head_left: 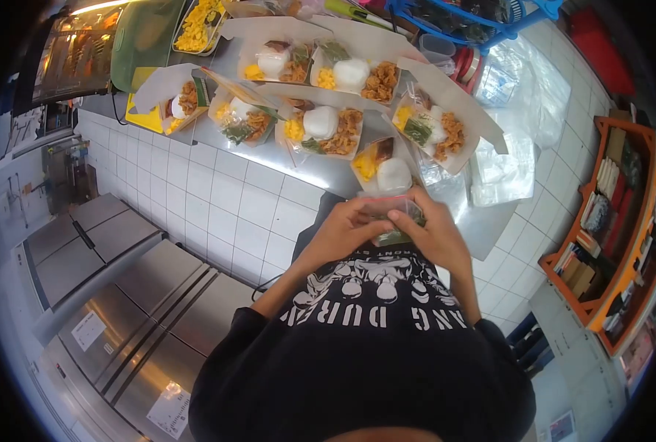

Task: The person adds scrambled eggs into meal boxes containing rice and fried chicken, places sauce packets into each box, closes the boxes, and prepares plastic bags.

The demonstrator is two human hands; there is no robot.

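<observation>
Close to my chest, both hands grip a small clear zip bag [393, 238] with a red strip along its top and something green inside. My left hand [340, 230] pinches its left side, and my right hand [436, 230] closes on the right side, thumbs near each other. Just beyond my fingers stands an open paper food box [416, 163] with a white rice mound [394, 175], yellow egg and a dark brown piece. Behind it are several more open boxes, among them a box [483, 140] with rice, fried brown pieces and a green packet.
The boxes stand on a steel table [298, 171]. Clear plastic bags [503, 166] lie at its right end, below a blue basket [483, 29]. At back left is a tray of yellow egg [199, 28]. An orange shelf [601, 221] stands right, steel fridges [129, 324] left.
</observation>
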